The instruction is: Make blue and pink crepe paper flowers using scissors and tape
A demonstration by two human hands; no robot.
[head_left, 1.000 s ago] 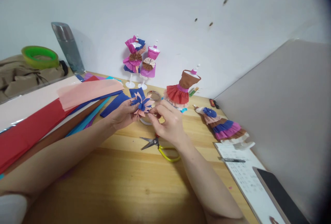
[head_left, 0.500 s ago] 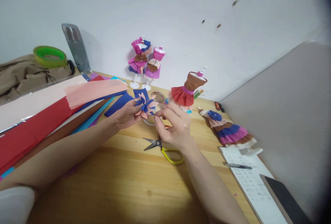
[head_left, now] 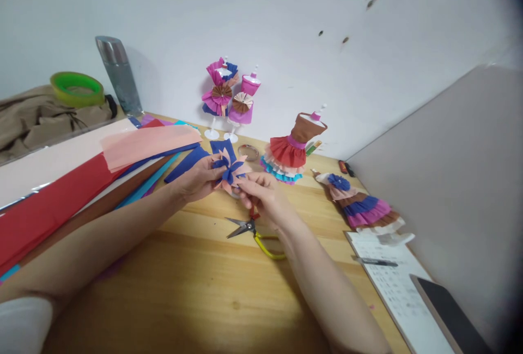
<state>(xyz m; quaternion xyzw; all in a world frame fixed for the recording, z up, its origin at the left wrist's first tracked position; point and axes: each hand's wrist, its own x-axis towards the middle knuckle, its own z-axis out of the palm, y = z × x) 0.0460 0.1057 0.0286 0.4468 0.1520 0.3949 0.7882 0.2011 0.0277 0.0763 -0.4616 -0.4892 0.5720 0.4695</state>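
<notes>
A blue and peach paper flower (head_left: 229, 170) with pointed petals is held up over the table between both hands. My left hand (head_left: 201, 178) pinches its left side between thumb and fingers. My right hand (head_left: 261, 190) has its fingers closed on the lower right petals. Beneath my right hand lie scissors (head_left: 245, 227) with their blades apart; one yellow handle (head_left: 269, 246) shows, and the red one is mostly covered. Folded blue paper (head_left: 223, 148) lies just behind the flower, beside a roll of clear tape (head_left: 248, 152).
Dress forms in paper outfits stand by the wall: a pink and blue one (head_left: 220, 92), a pink one (head_left: 244, 102) and a brown and red one (head_left: 296, 144). Coloured paper sheets (head_left: 61, 209), a bottle (head_left: 119, 76), a layered paper dress (head_left: 363, 204) and a notepad (head_left: 388, 278) surround the work area.
My right hand has moved down and left, from beside the flower onto its lower right petals. The brown dress's lower ruffles are now uncovered. My left hand stays nearly still.
</notes>
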